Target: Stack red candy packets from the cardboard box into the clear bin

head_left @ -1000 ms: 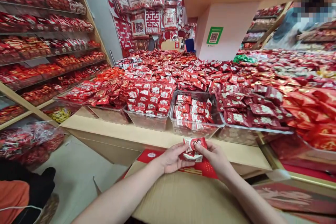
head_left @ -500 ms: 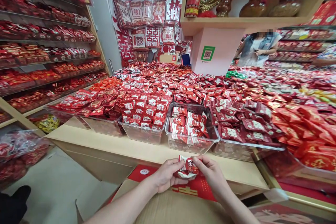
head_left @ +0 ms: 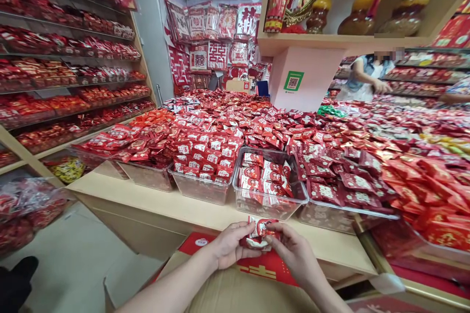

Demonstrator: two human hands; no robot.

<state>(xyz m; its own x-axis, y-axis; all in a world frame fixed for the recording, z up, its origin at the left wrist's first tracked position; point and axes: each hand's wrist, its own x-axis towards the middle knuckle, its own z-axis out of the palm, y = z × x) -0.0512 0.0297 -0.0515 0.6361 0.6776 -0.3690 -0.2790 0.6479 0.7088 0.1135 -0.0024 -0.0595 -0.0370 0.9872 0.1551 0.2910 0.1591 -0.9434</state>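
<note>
Small red-and-white packets (head_left: 259, 230) are held between my two hands, just in front of the counter edge and above a cardboard box. My left hand (head_left: 233, 244) grips them from the left, thumb on top and fingers beneath. On the right side, my right hand (head_left: 290, 247) pinches them between thumb and fingers. How many packets are held is hard to tell. Beyond the hands, a clear plastic bin (head_left: 270, 205) contains similar red-and-white packets (head_left: 272, 172) in rows.
More bins of red packets (head_left: 205, 156) and dark red packets (head_left: 325, 190) line the wooden counter (head_left: 147, 201). A cardboard box (head_left: 227, 288) with a red panel lies below my hands. Stocked shelves (head_left: 73, 78) stand at left. A person (head_left: 367, 76) is at the back right.
My right hand's fingers have shifted lower around the packets, which have tilted slightly. The view has moved a little, and the person at the back right has stretched out an arm.
</note>
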